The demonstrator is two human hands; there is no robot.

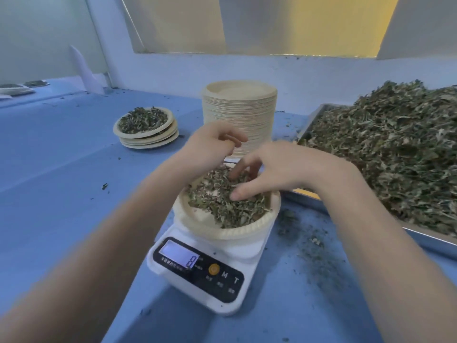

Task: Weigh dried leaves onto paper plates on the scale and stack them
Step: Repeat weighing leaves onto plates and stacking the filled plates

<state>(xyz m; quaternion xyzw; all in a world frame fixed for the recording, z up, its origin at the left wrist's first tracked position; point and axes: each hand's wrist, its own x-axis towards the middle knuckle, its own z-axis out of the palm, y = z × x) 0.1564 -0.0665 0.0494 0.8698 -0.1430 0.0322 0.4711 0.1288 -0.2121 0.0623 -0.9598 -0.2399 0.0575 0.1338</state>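
A white digital scale (197,276) stands on the blue table, its display showing 8. On it sits a paper plate (247,233) heaped with dried leaves (222,201). My right hand (267,169) reaches into that heap, its fingers spread down among the leaves. My left hand (210,144) hovers over the far side of the plate with its fingers curled together; whether it pinches leaves is unclear. A tall stack of empty paper plates (239,115) rises behind the scale. A short stack of filled plates (146,127) lies at the left.
A metal tray (425,241) piled with dried leaves (395,154) fills the right side. Leaf crumbs (311,243) litter the table between scale and tray. More small plates (17,89) sit far left by the wall.
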